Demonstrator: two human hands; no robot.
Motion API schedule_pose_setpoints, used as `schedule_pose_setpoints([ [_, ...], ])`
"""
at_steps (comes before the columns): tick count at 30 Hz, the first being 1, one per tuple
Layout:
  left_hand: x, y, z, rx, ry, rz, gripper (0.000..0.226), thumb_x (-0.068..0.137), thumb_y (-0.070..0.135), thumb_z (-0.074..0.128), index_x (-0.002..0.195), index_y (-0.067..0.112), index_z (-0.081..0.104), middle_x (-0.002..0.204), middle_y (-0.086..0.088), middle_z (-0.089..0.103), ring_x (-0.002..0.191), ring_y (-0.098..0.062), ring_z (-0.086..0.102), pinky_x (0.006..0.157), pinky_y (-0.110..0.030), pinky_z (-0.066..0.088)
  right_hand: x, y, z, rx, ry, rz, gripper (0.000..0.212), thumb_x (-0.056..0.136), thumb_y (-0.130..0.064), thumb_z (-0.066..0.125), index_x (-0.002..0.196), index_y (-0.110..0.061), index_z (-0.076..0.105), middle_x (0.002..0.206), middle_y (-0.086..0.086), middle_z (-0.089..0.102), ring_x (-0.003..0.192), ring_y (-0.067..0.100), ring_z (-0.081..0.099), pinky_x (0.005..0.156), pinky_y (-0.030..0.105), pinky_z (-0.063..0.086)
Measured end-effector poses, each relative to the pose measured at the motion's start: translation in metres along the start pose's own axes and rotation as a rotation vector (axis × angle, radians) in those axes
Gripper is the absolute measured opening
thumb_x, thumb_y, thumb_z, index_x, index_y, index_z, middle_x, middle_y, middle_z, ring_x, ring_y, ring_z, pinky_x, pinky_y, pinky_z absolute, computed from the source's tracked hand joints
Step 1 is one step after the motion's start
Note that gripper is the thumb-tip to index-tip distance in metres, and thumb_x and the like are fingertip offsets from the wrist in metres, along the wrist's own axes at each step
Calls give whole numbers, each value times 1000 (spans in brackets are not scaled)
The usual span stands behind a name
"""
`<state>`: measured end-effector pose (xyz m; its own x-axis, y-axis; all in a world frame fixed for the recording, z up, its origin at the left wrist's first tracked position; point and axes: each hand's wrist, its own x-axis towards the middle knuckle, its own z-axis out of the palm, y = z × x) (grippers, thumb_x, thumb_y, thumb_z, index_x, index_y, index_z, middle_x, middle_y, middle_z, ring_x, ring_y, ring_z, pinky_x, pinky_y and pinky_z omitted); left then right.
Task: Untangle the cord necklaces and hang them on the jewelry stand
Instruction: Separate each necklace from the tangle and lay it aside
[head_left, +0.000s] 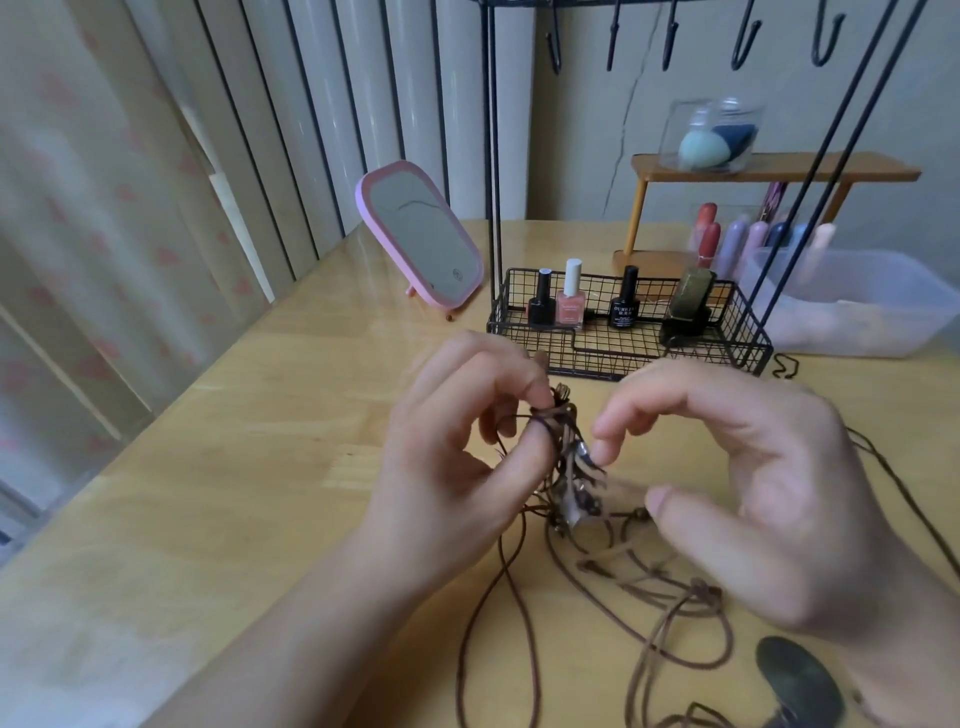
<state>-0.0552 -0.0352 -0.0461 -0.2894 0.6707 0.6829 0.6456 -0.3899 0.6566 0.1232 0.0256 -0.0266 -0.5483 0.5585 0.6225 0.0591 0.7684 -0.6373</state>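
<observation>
The tangled cord necklaces (566, 467) are held above the surface (260, 467), pinched in the left hand (447, 441); the right hand (737, 483) is released beside them. Knots could be tightened by pulling; the jewelry stand (623, 322) hooks remain empty.

Cropped, covered and smeared

The jewelry stand (492, 156) loses its top bar past the upper edge, only hook ends showing; the right hand (769, 499) is motion-blurred and covers part of the cord necklaces (569, 462), whose knotted pendants cannot be made out; a dark oval stone (797, 680) is partly hidden at the wrist; label print on the black bottle (625, 306) is barely legible.
</observation>
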Motion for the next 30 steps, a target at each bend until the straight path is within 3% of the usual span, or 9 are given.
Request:
schedule_pose_setpoints([
  [2, 2, 0, -1, -64, -48, 243, 10, 77, 1, 65, 82, 8, 60, 89, -1, 59, 83, -22, 58, 68, -30, 48, -1, -8, -1, 39, 11, -45, 14, 79, -26, 59, 86, -17, 68, 82, -3, 67, 83, 21, 65, 71, 41, 51],
  [4, 4, -3, -1, -147, -77, 375, 24, 73, -18, 62, 78, 5, 56, 86, -9, 57, 77, -29, 56, 62, -34, 45, 3, -12, 0, 19, 69, -56, 12, 83, -27, 61, 83, -16, 67, 77, -4, 66, 77, 20, 64, 65, 39, 49],
  [10, 2, -7, 1, -301, -90, 382, 19, 79, -9, 59, 84, 8, 56, 89, -9, 60, 81, -31, 60, 60, -44, 46, 2, -13, 5, -51, 78, -40, 10, 82, -29, 68, 83, -19, 71, 79, -7, 68, 79, 21, 65, 61, 38, 50],
  [17, 4, -4, -1, -200, -59, 463, 25, 78, -16, 64, 80, 8, 56, 91, -11, 62, 92, -12, 63, 68, -29, 48, 2, -17, 5, 59, 111, 30, 12, 84, -29, 61, 82, -20, 69, 79, -6, 67, 79, 18, 66, 56, 30, 51],
  [21, 3, -6, 0, -185, -66, 460, 30, 74, -20, 64, 76, 8, 54, 89, -11, 60, 86, -21, 62, 63, -41, 50, 1, -19, 7, 56, 57, 77, 12, 82, -35, 65, 80, -25, 71, 77, -7, 70, 76, 15, 68, 55, 30, 53],
  [24, 2, -8, 0, -208, -81, 461, 31, 72, -23, 67, 71, 5, 52, 90, -15, 56, 90, -16, 63, 72, -43, 56, 1, -18, 7, 43, 61, 132, 11, 79, -38, 68, 80, -29, 74, 79, -7, 72, 69, 17, 68, 52, 36, 54],
  [27, 3, -8, 1, -248, -61, 444, 30, 75, -19, 68, 69, 4, 49, 90, -17, 50, 90, -12, 63, 73, -38, 56, 2, -16, 6, 137, 60, 192, 16, 79, -41, 67, 84, -26, 73, 79, 0, 71, 60, 23, 65, 49, 44, 54],
  [30, 5, -7, -1, -217, -41, 450, 27, 77, -16, 67, 65, 1, 51, 88, -16, 48, 89, -7, 60, 75, -28, 53, 6, -15, 6, 387, 54, 259, 14, 85, -33, 68, 83, -19, 70, 80, 13, 69, 68, 18, 66, 50, 34, 56],
])
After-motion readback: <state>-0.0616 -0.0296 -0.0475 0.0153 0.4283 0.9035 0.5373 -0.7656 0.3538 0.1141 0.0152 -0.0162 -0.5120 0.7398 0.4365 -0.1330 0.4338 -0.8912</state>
